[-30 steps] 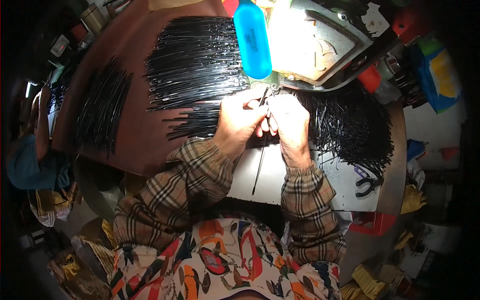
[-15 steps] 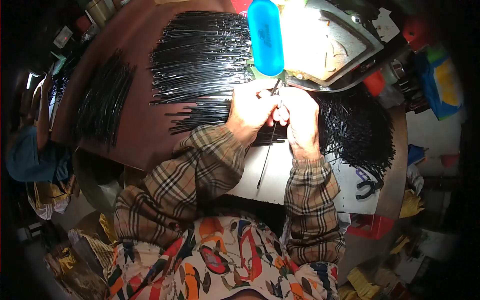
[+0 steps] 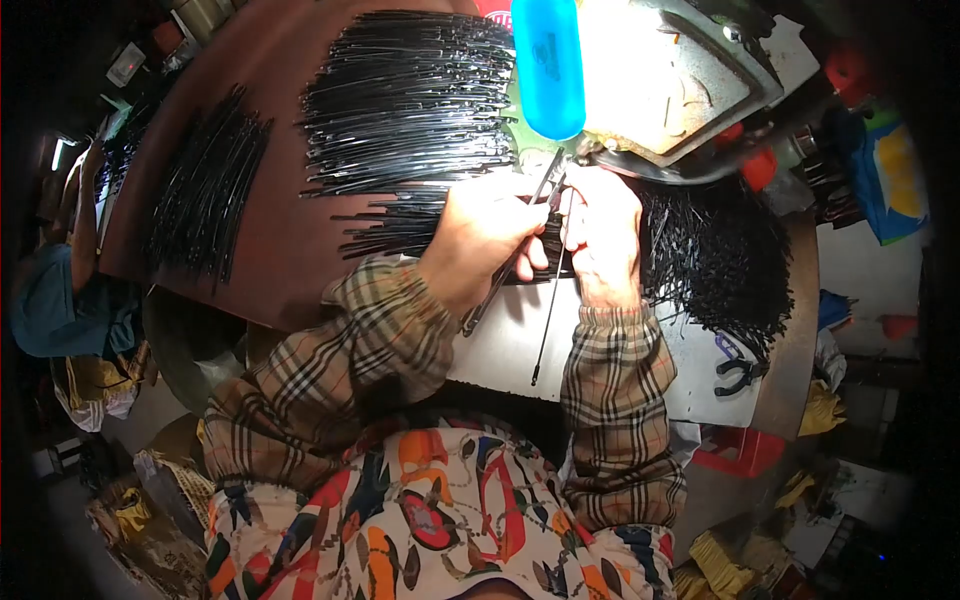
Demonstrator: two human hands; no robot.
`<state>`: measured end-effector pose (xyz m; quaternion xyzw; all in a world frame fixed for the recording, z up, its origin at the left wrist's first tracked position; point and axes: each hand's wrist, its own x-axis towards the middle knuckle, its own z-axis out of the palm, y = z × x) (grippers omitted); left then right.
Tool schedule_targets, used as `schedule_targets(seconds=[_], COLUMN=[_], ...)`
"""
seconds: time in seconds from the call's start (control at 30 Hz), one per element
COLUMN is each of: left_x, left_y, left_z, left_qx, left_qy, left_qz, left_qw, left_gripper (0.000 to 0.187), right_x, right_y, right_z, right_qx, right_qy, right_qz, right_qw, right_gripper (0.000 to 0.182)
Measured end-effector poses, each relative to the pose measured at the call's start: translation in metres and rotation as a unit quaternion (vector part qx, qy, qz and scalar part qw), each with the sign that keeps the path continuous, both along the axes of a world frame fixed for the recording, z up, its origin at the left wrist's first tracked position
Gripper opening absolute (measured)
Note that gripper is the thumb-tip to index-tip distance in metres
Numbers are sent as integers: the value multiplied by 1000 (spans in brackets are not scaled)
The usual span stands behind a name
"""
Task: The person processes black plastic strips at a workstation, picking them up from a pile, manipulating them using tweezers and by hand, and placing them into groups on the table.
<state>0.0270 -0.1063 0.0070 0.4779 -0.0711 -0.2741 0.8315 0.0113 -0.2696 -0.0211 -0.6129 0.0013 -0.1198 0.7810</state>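
My left hand is closed around a few thin black strips, whose lower ends stick out below the palm and whose tops point up between thumb and fingers. My right hand pinches the upper part of a single thin black strip, which hangs toward me and ends in a small knob. Both sets of fingertips are close together under the lamp's glare, so the small parts there are hard to make out. Left of my hands lies a dense pile of similar black strips, with a looser bunch just behind my left hand.
A blue rounded case and a brightly lit metal frame stand beyond my hands. To the right are a heap of black strips and black-handled pliers. Another bunch lies far left on the brown surface.
My left hand has moved slightly left, apart from the right, and its strips now show below the palm. The single strip hangs more upright and farther right, from my right hand.
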Motion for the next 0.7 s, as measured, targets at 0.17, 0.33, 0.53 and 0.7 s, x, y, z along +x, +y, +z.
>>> schedule_targets(seconds=[0.17, 0.33, 0.53, 0.7], left_x=[-20, -22, -15, -14], left_y=[17, 19, 20, 11], left_z=[0, 8, -8, -10], left_qx=[52, 71, 63, 31], left_qy=[17, 46, 53, 39], left_qz=[-6, -8, -36, 9], left_qw=[998, 996, 996, 999], left_gripper=[16, 14, 17, 14], right_x=[2, 3, -4, 0], right_y=[1, 2, 12, 4], right_z=[-4, -6, -7, -11], right_qx=[67, 73, 53, 67], right_qy=[-4, -21, -11, -16], right_qz=[0, -8, -38, -18], right_qw=[998, 997, 998, 997], right_gripper=[24, 28, 15, 17])
